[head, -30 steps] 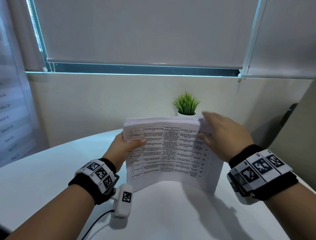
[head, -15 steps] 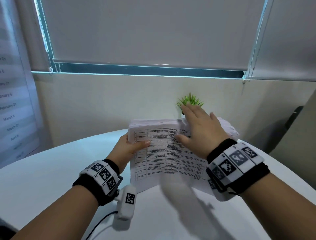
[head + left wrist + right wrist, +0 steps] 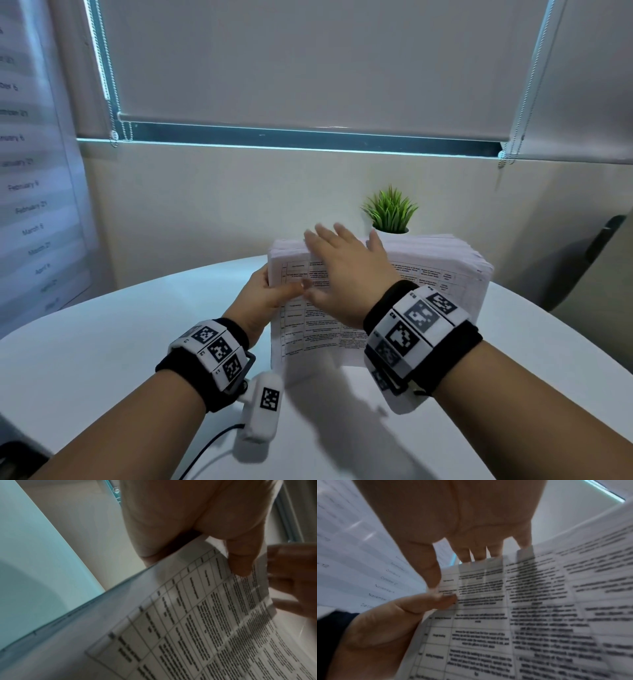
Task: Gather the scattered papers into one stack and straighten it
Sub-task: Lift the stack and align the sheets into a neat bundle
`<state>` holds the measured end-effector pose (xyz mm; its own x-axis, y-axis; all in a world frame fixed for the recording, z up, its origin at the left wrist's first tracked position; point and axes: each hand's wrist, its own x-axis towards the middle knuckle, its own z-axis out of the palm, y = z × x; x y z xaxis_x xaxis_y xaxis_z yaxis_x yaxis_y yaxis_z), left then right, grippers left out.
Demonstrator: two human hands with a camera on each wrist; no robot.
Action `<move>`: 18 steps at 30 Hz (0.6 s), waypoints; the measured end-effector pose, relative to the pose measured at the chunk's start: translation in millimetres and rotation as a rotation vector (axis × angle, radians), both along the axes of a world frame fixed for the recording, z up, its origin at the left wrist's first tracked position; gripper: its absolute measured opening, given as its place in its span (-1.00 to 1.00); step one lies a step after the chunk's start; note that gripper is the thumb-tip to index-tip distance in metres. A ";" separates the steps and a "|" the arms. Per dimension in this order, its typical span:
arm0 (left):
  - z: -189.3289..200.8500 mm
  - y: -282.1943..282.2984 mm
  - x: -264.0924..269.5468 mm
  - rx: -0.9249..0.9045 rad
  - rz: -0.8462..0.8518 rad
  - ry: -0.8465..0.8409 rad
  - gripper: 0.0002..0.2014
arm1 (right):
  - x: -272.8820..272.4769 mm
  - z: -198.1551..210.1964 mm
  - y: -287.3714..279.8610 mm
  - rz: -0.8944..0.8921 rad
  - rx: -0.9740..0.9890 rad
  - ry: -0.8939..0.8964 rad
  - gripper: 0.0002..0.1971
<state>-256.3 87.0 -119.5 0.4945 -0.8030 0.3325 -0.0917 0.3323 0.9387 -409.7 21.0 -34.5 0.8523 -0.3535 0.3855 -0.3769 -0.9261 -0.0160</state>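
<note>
White printed sheets form a thick stack of papers [image 3: 442, 294] standing on its lower edge on the round white table [image 3: 102, 349], upright and slightly curved, at 12 o'clock from the person. At the stack's 9 o'clock edge the left hand [image 3: 260, 298] pinches it, thumb on the front page, fingers behind. The right hand [image 3: 346, 274] lies flat on the front page toward 11 o'clock, fingers straight and slightly spread past the top edge. Beyond the stack, at 1 o'clock, stands a small green plant [image 3: 390, 209].
</note>
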 end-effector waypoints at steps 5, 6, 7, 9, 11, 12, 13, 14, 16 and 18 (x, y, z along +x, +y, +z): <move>-1.2 -1.0 0.7 0.000 0.014 -0.011 -0.42 | 6.4 -1.0 7.0 0.047 -0.048 -0.020 -0.17; -1.9 -1.5 1.7 0.005 0.022 -0.015 -0.42 | 7.9 -1.9 8.4 0.061 -0.050 -0.018 -0.18; -2.5 -1.9 2.4 0.008 0.023 -0.024 -0.44 | 8.5 -0.8 10.7 0.068 -0.039 -0.060 -0.17; -2.6 -2.9 2.2 0.009 0.022 -0.038 -0.51 | 9.8 1.4 11.9 0.076 -0.018 -0.126 -0.13; -2.7 -3.8 2.1 0.013 0.033 -0.033 -0.49 | 11.5 3.4 14.0 0.081 -0.057 -0.025 -0.16; -2.4 -3.8 2.2 0.016 0.034 -0.032 -0.50 | 12.4 2.8 14.0 0.083 -0.054 -0.005 -0.17; -1.6 -3.4 1.5 0.017 0.028 -0.036 -0.53 | 12.1 3.4 15.4 0.087 -0.027 -0.052 -0.16; -0.4 -3.1 0.4 0.012 0.015 -0.044 -0.58 | 11.2 5.1 16.8 0.090 0.014 -0.147 -0.14; 0.4 -3.2 -1.2 0.003 0.004 -0.047 -0.66 | 9.7 7.7 16.4 0.081 0.058 -0.257 -0.20; -0.4 -2.7 -0.9 -0.002 0.014 -0.027 -0.64 | 9.9 6.3 15.0 0.055 0.068 -0.186 -0.41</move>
<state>-257.2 84.3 -119.9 0.4967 -0.7952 0.3477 -0.1218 0.3328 0.9351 -399.8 36.0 -28.1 0.7872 -0.3386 0.5154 -0.3101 -0.9398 -0.1438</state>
